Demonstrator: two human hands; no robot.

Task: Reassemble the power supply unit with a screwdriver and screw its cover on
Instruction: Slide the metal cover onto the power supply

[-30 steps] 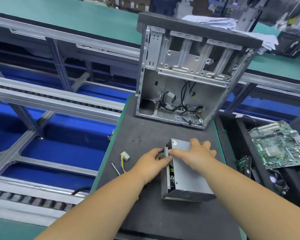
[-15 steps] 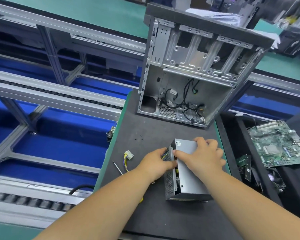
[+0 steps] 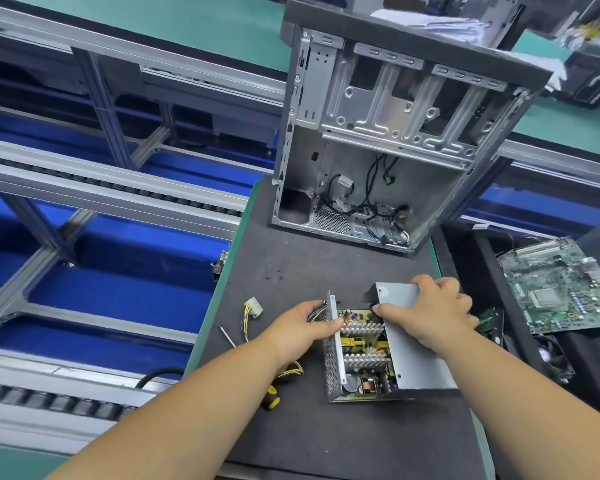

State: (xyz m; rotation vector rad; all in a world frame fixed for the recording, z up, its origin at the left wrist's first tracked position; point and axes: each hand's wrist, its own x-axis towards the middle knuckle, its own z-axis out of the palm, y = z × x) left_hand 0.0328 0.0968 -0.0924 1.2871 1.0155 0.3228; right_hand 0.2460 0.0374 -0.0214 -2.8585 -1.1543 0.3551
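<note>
The power supply unit (image 3: 361,358) lies on the black mat, its circuit board, heat sinks and yellow parts exposed. My left hand (image 3: 302,327) grips its perforated left wall by the top edge, near the cable bundle. My right hand (image 3: 430,313) holds the grey metal cover (image 3: 409,351), which is tilted up and shifted to the right of the unit. A screwdriver (image 3: 269,393) with a yellow and black handle lies left of the unit, partly under my left forearm. Small black screws (image 3: 274,276) sit on the mat further back.
An open computer case (image 3: 378,140) stands at the back of the mat (image 3: 326,445). A white connector (image 3: 254,305) on yellow wires lies to the left. A green motherboard (image 3: 561,285) and a small fan (image 3: 555,358) lie in the black tray at right. A conveyor frame runs at left.
The cover sat closed over the unit before; my right hand has lifted and slid it to the right, exposing the board. My left hand stays on the left wall.
</note>
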